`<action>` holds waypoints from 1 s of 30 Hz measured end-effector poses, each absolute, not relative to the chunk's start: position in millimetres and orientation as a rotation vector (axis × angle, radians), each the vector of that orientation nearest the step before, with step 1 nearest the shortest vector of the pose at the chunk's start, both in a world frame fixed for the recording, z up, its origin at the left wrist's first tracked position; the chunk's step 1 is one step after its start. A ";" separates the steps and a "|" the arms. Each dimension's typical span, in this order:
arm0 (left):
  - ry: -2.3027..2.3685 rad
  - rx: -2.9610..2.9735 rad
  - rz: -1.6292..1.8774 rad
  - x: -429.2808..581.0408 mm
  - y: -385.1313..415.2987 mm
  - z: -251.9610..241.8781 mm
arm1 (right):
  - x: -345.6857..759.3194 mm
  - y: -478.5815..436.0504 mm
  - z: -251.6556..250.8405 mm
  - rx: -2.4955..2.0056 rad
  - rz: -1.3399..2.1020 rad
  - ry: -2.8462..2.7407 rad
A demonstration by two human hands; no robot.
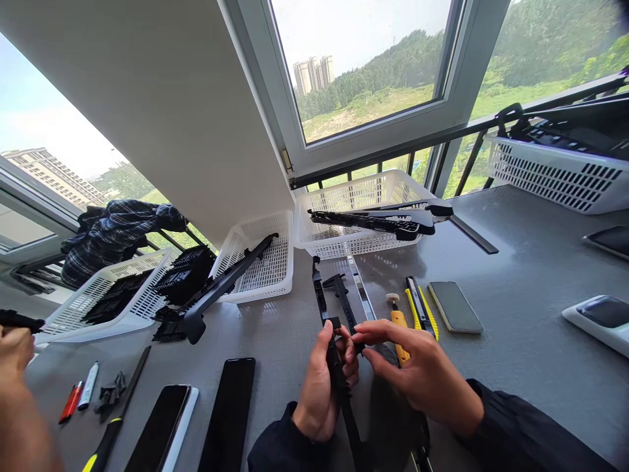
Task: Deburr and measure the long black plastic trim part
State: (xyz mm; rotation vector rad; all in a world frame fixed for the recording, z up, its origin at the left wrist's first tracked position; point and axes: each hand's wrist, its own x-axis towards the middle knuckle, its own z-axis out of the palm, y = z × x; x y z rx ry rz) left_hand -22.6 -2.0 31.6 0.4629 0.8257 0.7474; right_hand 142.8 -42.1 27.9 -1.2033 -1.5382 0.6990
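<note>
A long narrow black plastic part (348,410) runs from the table's lower middle up past my hands. My left hand (322,387) is wrapped round it, thumb on top near a small black block (335,322). My right hand (417,373) is at the right side of the part, thumb and forefinger close together around a small dark piece beside the left fingertips. Just beyond the hands lies a black caliper (344,298), with a metal strip (361,288) to its right. What the right fingertips touch is partly hidden.
White baskets (289,282) with black parts line the window side. Right of the hands lie a yellow-handled tool (399,321), a yellow cutter (421,307) and a grey phone (455,307). Dark phones (228,413) lie left. Another person's hand (14,354) holds a black part at far left.
</note>
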 end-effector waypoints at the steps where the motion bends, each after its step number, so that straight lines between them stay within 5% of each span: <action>1: 0.823 0.464 0.746 -22.5 -2.2 31.5 | 142.7 -42.5 28.1 -1.211 0.682 -1.535; 30: 0.862 0.494 0.732 -23.4 -3.4 33.5 | 145.9 -45.3 29.6 -1.174 0.398 -1.391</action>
